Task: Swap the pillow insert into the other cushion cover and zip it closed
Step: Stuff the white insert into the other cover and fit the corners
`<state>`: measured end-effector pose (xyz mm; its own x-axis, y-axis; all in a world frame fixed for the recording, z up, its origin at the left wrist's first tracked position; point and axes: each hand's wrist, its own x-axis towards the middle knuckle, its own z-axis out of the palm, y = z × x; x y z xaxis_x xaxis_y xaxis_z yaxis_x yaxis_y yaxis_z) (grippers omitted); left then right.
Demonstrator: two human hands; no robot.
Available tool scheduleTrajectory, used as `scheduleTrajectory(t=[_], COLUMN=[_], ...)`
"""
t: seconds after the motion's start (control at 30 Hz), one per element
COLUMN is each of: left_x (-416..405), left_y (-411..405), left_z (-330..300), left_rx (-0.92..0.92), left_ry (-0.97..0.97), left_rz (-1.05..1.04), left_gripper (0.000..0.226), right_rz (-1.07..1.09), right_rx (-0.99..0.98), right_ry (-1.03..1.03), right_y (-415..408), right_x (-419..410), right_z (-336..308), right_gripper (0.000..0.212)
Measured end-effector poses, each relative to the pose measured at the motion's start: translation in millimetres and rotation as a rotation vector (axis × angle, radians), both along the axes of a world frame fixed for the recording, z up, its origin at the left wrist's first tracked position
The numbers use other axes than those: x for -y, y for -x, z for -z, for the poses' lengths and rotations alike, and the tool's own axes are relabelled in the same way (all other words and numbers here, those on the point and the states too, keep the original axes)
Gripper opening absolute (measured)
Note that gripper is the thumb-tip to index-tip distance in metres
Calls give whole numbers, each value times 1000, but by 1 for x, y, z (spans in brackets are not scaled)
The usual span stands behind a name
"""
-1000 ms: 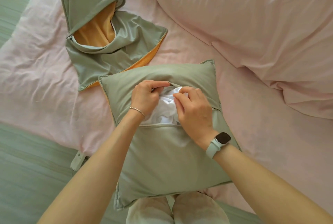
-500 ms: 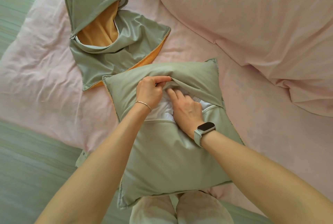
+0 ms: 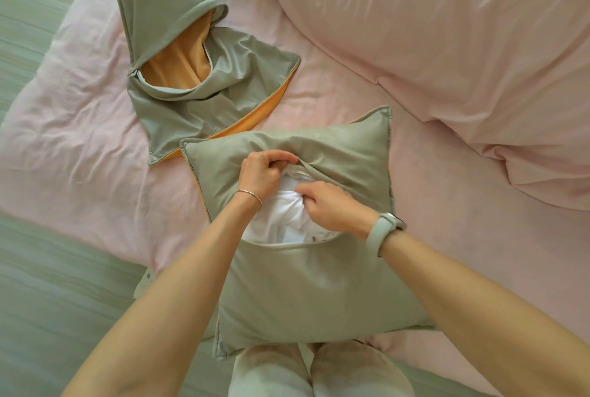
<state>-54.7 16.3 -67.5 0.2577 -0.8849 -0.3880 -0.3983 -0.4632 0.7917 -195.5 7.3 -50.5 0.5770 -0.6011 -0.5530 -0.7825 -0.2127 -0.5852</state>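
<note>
**A:** Where's the insert (image 3: pixel 287 218)?

**B:** Mostly inside the full cover (image 3: pixel 319 285), which lies on the pink duvet (image 3: pixel 415 147) in front of the person's knees. Only a bunched white patch shows, through the open gap across the middle of the cover's back.

**A:** And the grip on it?

**B:** The right hand (image 3: pixel 335 208) sits right on that white patch, fingers curled and pinching a fold of it near the upper part of the gap. The insert bulges out to the left of and below the pinch; the rest is hidden under green fabric.

**A:** The other hand?

**B:** The left hand (image 3: pixel 265 170) pinches the upper edge of the opening, just above and left of the right hand, and lifts it. I'd say that's to keep the mouth wide so the stuffing can pass without snagging on the hem.

**A:** Why is the pillow lying back-up?

**B:** Probably to put the opening on top, within reach of both hands.

**A:** And the other cover?

**B:** The empty cover (image 3: pixel 207 87) lies crumpled up and to the left, its near corner touching the full one, mouth gaping so the orange lining shows. It looks ready to receive the insert. Nothing is zipped yet.
</note>
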Motion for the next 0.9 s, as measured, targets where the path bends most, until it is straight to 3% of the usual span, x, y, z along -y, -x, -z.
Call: scheduleTrajectory(t=[0.07, 0.13, 0.2, 0.27, 0.37, 0.5, 0.63, 0.7, 0.8, 0.9], left_x=[-1, -3, -3, 2, 7, -1, -9, -14, -13, -9], left_y=[-2, -3, -5, -4, 2, 10, 23, 27, 24, 22], left_z=[-1, -1, -2, -3, -5, -14, -20, -14, -3, 0], left_rx=[-4, -9, -8, 25, 139, 179, 407, 476, 461, 429], left_ry=[21, 46, 81, 132, 152, 142, 37, 95, 165, 184], left_rz=[0, -22, -57, -34, 51, 50, 233, 284, 246, 210], left_gripper=[28, 29, 29, 26, 22, 20, 65, 76, 62, 52], right_rz=[97, 107, 213, 396, 560, 464, 271, 244, 211, 212], right_rx=[120, 98, 143, 349, 440, 247, 37, -77, -187, -213], right_ry=[-101, -67, 196, 454, 688, 735, 733, 732, 694, 630], right_y=[4, 3, 7, 16, 40, 49, 48, 48, 41, 28], right_x=[-1, -10, -26, -43, -58, -53, -43, -39, -28, -14], right_z=[-1, -7, -6, -11, -4, 12, 28, 32, 40, 44], right_gripper=[30, 22, 23, 29, 20, 25, 48, 62, 73, 58])
